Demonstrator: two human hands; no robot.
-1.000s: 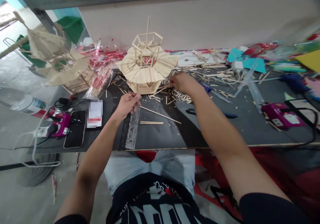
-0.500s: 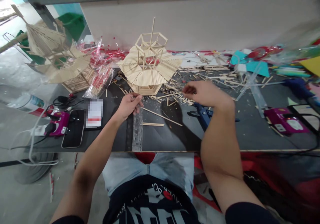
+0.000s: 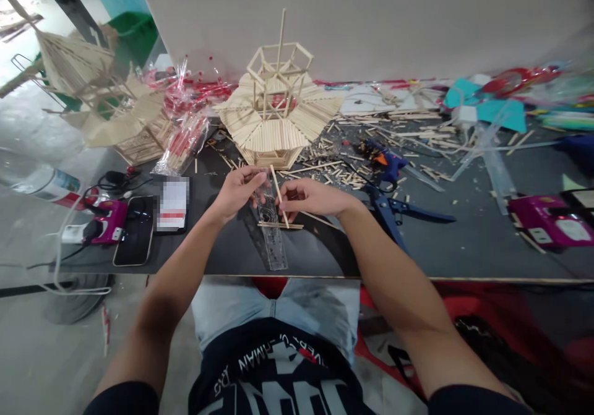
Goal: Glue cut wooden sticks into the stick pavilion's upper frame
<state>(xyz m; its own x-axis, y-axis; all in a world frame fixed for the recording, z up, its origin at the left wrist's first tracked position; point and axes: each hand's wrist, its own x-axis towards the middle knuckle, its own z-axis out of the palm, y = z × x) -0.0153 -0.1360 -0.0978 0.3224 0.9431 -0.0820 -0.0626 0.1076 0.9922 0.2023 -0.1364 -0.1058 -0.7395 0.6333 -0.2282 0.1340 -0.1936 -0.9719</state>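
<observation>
My left hand (image 3: 242, 191) is closed on the upper end of a clear plastic ruler (image 3: 275, 248), which tilts over the table toward me. My right hand (image 3: 312, 198) pinches a thin wooden stick (image 3: 279, 195), held along the ruler with its top end near my left fingertips. Two short sticks (image 3: 294, 226) lie on the dark table by the ruler, partly seen through it. Another long stick (image 3: 320, 220) runs out from under my right hand. Just beyond my hands stands a tiered pavilion model (image 3: 278, 130) built of sticks.
Blue cutting pliers (image 3: 387, 211) and a blue glue gun (image 3: 392, 166) lie to the right, among scattered stick offcuts (image 3: 343, 177). Two phones (image 3: 134, 232), a purple power socket (image 3: 111, 220) and a bottle (image 3: 44, 183) are left. A second stick model (image 3: 116, 118) stands behind them.
My right hand has come from the offcut pile to the ruler and now holds a stick there. The ruler has been tilted and shifted slightly right. The pliers and glue gun are uncovered.
</observation>
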